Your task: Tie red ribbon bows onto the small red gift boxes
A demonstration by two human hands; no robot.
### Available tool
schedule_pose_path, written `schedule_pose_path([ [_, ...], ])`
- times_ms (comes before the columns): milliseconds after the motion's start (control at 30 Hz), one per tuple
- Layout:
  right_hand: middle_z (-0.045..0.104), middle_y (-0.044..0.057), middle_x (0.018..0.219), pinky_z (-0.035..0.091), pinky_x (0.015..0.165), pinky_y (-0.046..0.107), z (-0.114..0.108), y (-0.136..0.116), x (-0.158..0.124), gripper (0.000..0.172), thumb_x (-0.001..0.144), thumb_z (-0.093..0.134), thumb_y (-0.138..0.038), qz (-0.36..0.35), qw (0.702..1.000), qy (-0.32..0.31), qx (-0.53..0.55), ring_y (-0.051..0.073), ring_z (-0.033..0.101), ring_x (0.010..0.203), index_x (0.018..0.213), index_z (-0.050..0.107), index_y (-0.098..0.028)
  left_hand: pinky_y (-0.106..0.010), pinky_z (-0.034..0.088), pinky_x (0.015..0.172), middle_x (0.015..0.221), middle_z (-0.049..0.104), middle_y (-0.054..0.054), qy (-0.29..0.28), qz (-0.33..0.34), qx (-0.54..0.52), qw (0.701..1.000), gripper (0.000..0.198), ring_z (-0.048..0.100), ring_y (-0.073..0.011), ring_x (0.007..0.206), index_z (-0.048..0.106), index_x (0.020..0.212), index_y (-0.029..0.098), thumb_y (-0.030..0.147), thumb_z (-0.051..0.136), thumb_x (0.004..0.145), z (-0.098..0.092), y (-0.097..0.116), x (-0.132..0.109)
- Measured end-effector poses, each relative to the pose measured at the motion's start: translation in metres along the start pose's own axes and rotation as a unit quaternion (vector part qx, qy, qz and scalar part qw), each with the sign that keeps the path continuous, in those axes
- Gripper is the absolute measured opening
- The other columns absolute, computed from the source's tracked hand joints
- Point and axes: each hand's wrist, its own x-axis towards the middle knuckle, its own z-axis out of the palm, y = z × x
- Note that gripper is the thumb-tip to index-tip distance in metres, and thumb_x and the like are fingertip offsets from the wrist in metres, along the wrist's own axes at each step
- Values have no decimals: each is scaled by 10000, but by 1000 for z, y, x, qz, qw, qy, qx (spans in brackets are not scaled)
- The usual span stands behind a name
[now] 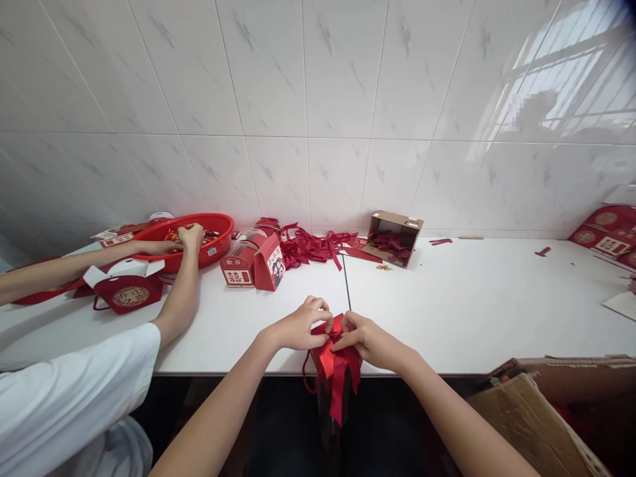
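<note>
A small red gift box (332,366) sits at the near edge of the white table (472,305), with a red ribbon (340,391) hanging down over its front. My left hand (301,324) is closed, pinching the ribbon at the box's top from the left. My right hand (365,339) is closed on the same ribbon from the right, fingertips meeting at the knot.
A co-worker in a white shirt (69,391) sits at my left, both hands in a red basin (183,235). Folded red boxes (253,265), a heap of red ribbons (311,245) and an open brown carton (395,238) lie by the tiled wall. Cardboard (536,411) stands at lower right.
</note>
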Motion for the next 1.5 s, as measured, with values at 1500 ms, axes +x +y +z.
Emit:
schedule_pose_path([
  [1500, 447, 31, 888, 469, 706, 261, 5, 5, -1, 524, 800, 419, 69, 3, 1000, 6, -25, 120, 484, 760, 1006, 721, -306, -313, 425, 739, 770, 601, -13, 109, -55, 18, 992, 189, 538, -189, 785, 583, 1005, 236, 295, 478, 860, 3, 11, -8],
])
